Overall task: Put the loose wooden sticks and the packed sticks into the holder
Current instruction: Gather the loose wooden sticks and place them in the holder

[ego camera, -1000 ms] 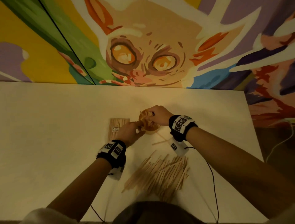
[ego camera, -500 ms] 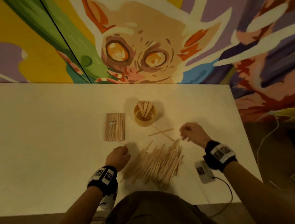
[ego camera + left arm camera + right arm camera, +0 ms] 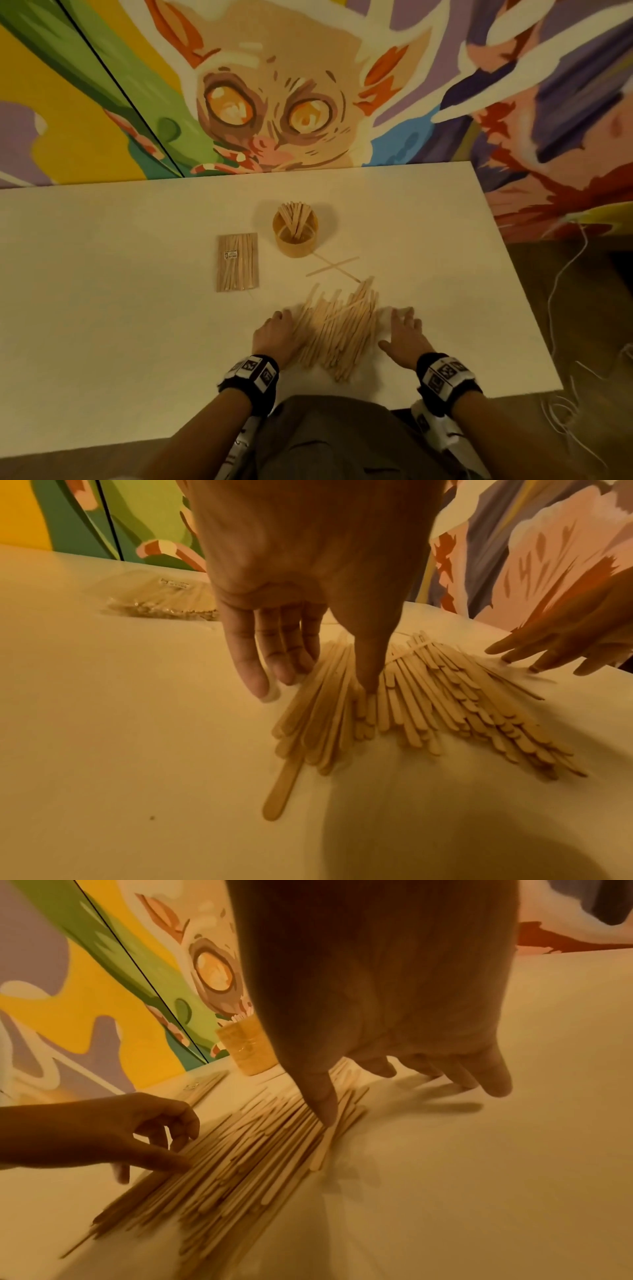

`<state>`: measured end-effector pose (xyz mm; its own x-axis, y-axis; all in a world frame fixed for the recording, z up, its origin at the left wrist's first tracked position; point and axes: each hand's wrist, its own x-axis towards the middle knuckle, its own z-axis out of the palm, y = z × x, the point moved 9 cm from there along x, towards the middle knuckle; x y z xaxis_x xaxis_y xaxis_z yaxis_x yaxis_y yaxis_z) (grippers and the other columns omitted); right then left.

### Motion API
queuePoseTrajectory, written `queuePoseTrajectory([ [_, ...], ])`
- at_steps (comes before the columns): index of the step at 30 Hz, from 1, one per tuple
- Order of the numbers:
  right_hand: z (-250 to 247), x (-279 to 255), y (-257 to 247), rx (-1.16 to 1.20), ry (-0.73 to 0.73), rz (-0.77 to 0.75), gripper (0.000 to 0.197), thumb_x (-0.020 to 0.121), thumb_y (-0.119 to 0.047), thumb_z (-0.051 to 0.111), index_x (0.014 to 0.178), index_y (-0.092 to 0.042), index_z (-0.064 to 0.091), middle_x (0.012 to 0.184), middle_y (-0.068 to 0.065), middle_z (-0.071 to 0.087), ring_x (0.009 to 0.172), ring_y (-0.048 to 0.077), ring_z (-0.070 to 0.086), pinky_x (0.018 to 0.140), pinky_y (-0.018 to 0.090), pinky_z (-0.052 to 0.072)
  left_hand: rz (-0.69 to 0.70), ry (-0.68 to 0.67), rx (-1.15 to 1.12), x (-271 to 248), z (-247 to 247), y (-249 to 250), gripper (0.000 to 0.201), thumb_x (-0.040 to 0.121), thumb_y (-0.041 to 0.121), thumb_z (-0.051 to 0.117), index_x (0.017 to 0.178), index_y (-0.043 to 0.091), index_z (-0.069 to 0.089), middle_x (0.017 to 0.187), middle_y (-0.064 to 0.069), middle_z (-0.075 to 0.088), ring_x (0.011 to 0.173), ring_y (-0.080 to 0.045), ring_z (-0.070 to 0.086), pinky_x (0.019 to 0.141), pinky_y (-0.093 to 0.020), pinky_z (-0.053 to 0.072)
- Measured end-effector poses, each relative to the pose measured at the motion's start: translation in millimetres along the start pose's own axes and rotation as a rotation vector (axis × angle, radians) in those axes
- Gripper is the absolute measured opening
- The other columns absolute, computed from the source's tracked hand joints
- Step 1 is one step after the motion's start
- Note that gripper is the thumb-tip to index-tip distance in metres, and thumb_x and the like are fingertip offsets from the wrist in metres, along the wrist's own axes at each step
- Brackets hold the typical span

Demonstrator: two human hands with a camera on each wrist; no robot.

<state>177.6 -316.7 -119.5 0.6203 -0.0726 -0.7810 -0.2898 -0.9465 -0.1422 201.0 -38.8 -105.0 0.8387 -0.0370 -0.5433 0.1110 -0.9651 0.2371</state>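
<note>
A round wooden holder with several sticks standing in it is on the white table; it also shows in the right wrist view. Left of it lies the packed sticks bundle in clear wrap. The loose stick pile lies near the front edge. My left hand touches the pile's left side, fingers down on the table, thumb on the sticks. My right hand is spread on the table at the pile's right, its thumb on the outer sticks.
Two single sticks lie crossed between the holder and the pile. A painted wall stands behind the table. The table's right edge drops to a floor with white cables.
Both hands left the holder and came back toward me. The left settled against the pile's left side; the right swung in from the right and spread at the pile's right side.
</note>
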Motion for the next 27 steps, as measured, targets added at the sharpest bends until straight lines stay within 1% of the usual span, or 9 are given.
queuePoseTrajectory([
  [4,1,-5,0,-0.009,0.011,0.001,0.086,0.097,-0.038,0.052,0.156,-0.011,-0.005,0.161,0.023,-0.018,0.149,0.045,-0.004,0.118,0.057,0.022,-0.008,0.019,-0.017,-4,1,1,0.043,0.094,0.049,0.048,0.122,0.015,0.048,0.119,-0.005,0.059,0.106,-0.027,0.060,0.084,-0.038,0.047],
  [6,7,-9,3,-0.025,0.010,-0.014,0.085,0.097,-0.035,0.052,0.156,-0.011,-0.003,0.161,0.022,-0.019,0.150,0.044,-0.005,0.118,0.057,0.021,-0.029,0.002,-0.012,-10,10,0,0.034,0.094,0.040,0.048,0.118,0.015,0.050,0.116,-0.007,0.061,0.102,-0.028,0.061,0.083,-0.037,0.048],
  [8,10,-9,5,-0.032,0.005,-0.006,0.084,0.098,-0.034,0.051,0.156,-0.011,-0.005,0.161,0.021,-0.020,0.150,0.044,-0.005,0.119,0.056,0.020,-0.040,-0.013,-0.023,-11,15,0,0.029,0.094,0.034,0.047,0.114,0.013,0.052,0.114,-0.009,0.062,0.100,-0.030,0.060,0.081,-0.038,0.048],
  [13,0,-4,2,-0.036,0.048,-0.012,0.082,0.097,-0.034,0.052,0.156,-0.010,0.000,0.161,0.023,-0.016,0.149,0.045,-0.002,0.118,0.057,0.022,-0.011,0.003,-0.011,-1,7,5,0.029,0.093,0.031,0.049,0.112,0.010,0.053,0.114,-0.012,0.060,0.100,-0.033,0.059,0.079,-0.038,0.045],
  [18,1,-3,4,-0.024,0.048,-0.029,0.082,0.096,-0.031,0.053,0.155,-0.008,0.000,0.162,0.023,-0.015,0.150,0.045,-0.003,0.116,0.056,0.026,0.064,0.055,0.023,-4,3,14,0.031,0.095,0.040,0.050,0.104,0.010,0.055,0.105,-0.009,0.056,0.094,-0.032,0.059,0.069,-0.034,0.039],
  [20,1,-3,6,-0.025,0.049,-0.037,0.083,0.096,-0.031,0.052,0.156,-0.008,-0.001,0.162,0.023,-0.015,0.150,0.044,-0.002,0.117,0.056,0.026,0.055,0.042,0.026,-3,-1,16,0.031,0.095,0.038,0.050,0.104,0.009,0.055,0.105,-0.010,0.056,0.095,-0.034,0.058,0.071,-0.035,0.040],
  [23,0,-3,8,-0.020,0.068,-0.051,0.083,0.095,-0.030,0.054,0.155,-0.007,0.001,0.162,0.022,-0.013,0.150,0.043,0.000,0.116,0.056,0.027,0.042,-0.009,0.015,1,-5,16,0.024,0.092,0.028,0.053,0.100,0.007,0.056,0.104,-0.014,0.059,0.095,-0.035,0.059,0.071,-0.035,0.040],
  [25,-1,-4,9,-0.004,0.081,-0.062,0.082,0.095,-0.030,0.055,0.155,-0.008,0.003,0.163,0.021,-0.012,0.150,0.042,0.002,0.117,0.055,0.027,0.024,-0.036,-0.040,3,-5,11,0.014,0.089,0.017,0.053,0.096,0.006,0.058,0.101,-0.014,0.061,0.090,-0.035,0.060,0.068,-0.034,0.042],
  [27,-4,-5,9,0.043,0.091,-0.078,0.080,0.095,-0.029,0.055,0.155,-0.008,0.007,0.163,0.019,-0.007,0.150,0.041,0.007,0.117,0.052,0.027,0.000,-0.064,-0.135,5,-5,4,0.006,0.085,0.009,0.053,0.090,0.007,0.057,0.093,-0.013,0.060,0.083,-0.031,0.058,0.067,-0.034,0.043],
])
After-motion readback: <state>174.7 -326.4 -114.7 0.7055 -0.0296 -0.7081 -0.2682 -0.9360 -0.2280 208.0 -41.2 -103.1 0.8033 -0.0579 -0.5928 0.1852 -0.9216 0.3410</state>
